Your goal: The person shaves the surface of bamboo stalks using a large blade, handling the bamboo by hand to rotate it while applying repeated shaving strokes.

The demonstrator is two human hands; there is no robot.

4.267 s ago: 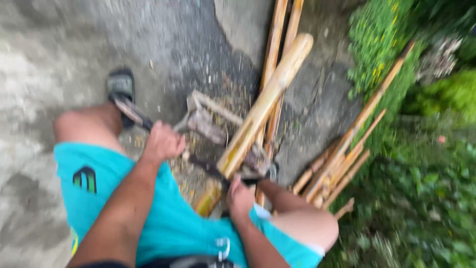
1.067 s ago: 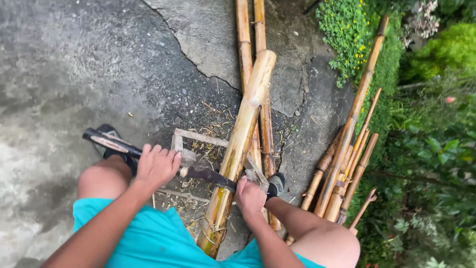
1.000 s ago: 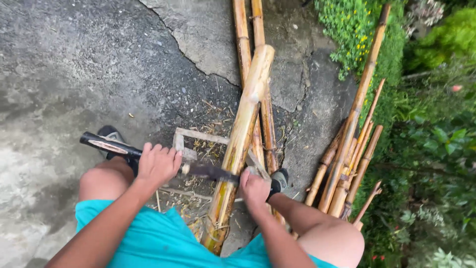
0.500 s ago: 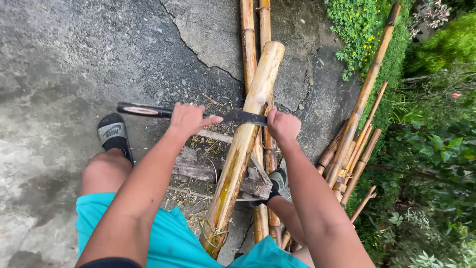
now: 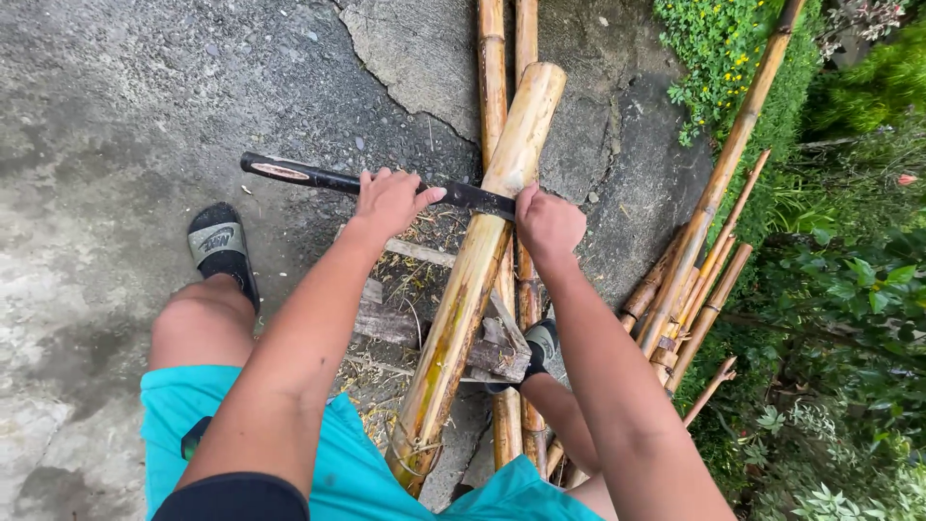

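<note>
No packages, labels, signs or screens anywhere on the concrete or among the bamboo.

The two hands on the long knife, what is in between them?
The thick bamboo pole runs between the left hand and the right hand, with the knife blade laid across it, in the head view.

A thick, pale yellow bamboo pole (image 5: pixel 482 260) slants from the lap up and to the right, its cut end pointing away and its near end stained greenish. A long dark blade (image 5: pixel 463 196) with a black handle lies crosswise on the pole's upper half, its edge against the bark, handle end sticking out left.
</note>
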